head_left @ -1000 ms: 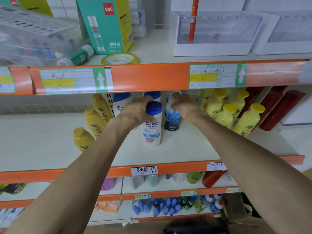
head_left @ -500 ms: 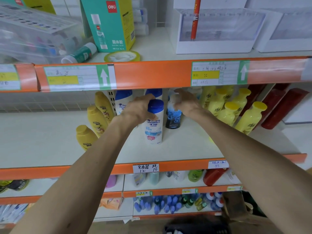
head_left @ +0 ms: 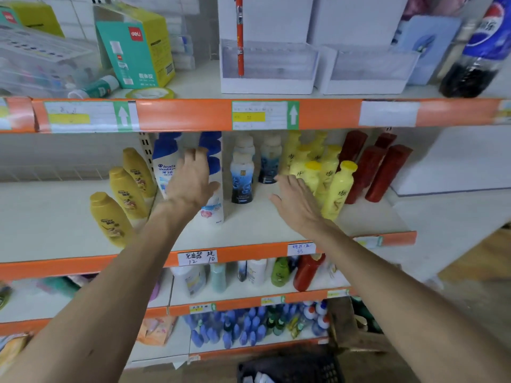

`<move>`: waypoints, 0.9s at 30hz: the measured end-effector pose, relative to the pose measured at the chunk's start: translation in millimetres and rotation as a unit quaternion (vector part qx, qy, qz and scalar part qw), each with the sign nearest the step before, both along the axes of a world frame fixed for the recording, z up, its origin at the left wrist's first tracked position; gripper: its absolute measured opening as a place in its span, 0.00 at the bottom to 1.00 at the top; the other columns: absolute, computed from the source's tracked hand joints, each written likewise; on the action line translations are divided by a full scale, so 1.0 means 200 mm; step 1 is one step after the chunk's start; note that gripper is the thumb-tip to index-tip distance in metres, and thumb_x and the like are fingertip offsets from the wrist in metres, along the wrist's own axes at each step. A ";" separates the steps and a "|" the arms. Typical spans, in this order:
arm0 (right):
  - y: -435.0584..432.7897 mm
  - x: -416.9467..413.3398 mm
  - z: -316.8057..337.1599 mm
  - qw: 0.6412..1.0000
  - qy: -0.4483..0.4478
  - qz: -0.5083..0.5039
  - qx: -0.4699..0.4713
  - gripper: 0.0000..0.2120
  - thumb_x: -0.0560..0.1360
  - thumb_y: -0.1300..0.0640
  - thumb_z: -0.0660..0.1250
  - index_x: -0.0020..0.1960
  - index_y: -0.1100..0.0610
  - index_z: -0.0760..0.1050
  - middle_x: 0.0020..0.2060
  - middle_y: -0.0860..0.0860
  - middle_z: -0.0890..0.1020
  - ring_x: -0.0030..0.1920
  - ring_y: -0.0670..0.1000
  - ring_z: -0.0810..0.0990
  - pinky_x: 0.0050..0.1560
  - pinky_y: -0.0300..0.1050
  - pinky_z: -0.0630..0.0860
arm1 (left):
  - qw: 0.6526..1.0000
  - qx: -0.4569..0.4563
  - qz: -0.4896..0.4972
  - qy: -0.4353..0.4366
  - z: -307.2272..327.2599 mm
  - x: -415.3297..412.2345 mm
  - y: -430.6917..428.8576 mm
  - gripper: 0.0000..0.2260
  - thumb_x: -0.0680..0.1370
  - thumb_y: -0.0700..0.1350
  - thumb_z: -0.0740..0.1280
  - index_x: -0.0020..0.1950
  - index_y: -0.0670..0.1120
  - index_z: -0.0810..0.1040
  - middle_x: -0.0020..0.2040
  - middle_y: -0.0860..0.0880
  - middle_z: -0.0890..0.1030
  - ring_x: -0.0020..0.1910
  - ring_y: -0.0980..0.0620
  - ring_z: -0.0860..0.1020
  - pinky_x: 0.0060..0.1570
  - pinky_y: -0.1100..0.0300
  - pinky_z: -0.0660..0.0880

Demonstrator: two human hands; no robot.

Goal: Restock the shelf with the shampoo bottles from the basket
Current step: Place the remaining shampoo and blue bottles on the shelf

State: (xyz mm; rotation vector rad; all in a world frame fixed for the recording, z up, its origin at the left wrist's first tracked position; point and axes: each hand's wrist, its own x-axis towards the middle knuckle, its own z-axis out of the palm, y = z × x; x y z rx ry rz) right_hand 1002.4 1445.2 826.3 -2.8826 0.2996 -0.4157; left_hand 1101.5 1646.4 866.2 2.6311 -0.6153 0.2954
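Observation:
A white shampoo bottle with a blue cap (head_left: 214, 200) stands upright on the middle shelf (head_left: 276, 219). My left hand (head_left: 190, 179) hovers in front of it with fingers spread, holding nothing. To its right stands a dark blue-and-white bottle (head_left: 242, 178). My right hand (head_left: 294, 200) is open, palm down, above the shelf between that bottle and the yellow bottles (head_left: 336, 189). A dark basket (head_left: 290, 370) sits on the floor at the bottom edge, with white items showing inside.
Golden bottles (head_left: 110, 217) line the shelf's left side and red bottles (head_left: 387, 172) the right. More blue-capped bottles (head_left: 166, 161) stand behind. The orange shelf lip (head_left: 193, 114) overhangs closely above. Lower shelves hold assorted bottles (head_left: 279, 272).
My left hand has let go of the blue-capped bottle and opened. My right hand has come off the dark blue bottle and drawn back toward me. The view has shifted left and down.

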 end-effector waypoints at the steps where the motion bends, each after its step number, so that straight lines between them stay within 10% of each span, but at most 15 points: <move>1: -0.01 -0.05 -0.01 1.000 0.001 0.012 -0.002 0.21 0.81 0.50 0.58 0.70 0.58 0.66 0.64 0.56 0.74 0.64 0.58 0.70 0.64 0.52 0.68 | 0.999 0.017 0.015 -0.046 -0.01 -0.07 -0.02 0.28 0.71 0.42 0.74 0.66 0.41 0.64 0.63 0.40 0.68 0.61 0.38 0.71 0.57 0.43 0.74; 5: -0.05 -0.31 -0.02 0.999 0.001 0.053 0.002 0.20 0.81 0.50 0.58 0.69 0.57 0.66 0.65 0.54 0.73 0.65 0.56 0.69 0.65 0.51 0.67 | 0.992 0.050 0.049 -0.106 -0.05 -0.41 -0.12 0.18 0.75 0.40 0.67 0.62 0.38 0.68 0.60 0.38 0.70 0.56 0.37 0.71 0.49 0.43 0.73; 17: -0.26 -1.17 -0.20 0.994 0.059 0.092 0.004 0.19 0.81 0.52 0.59 0.70 0.57 0.65 0.67 0.54 0.71 0.66 0.57 0.67 0.64 0.52 0.67 | 0.976 0.119 -0.025 0.180 -0.44 -1.43 -0.43 0.31 0.75 0.46 0.68 0.74 0.44 0.59 0.70 0.41 0.67 0.68 0.40 0.67 0.64 0.49 0.66; 27: -0.31 -1.27 -0.34 0.995 0.071 0.057 0.033 0.18 0.81 0.47 0.56 0.65 0.57 0.69 0.68 0.55 0.71 0.70 0.56 0.65 0.66 0.52 0.65 | 0.967 0.140 -0.041 0.207 -0.51 -1.49 -0.47 0.28 0.78 0.45 0.66 0.74 0.41 0.60 0.70 0.40 0.68 0.70 0.41 0.66 0.64 0.50 0.66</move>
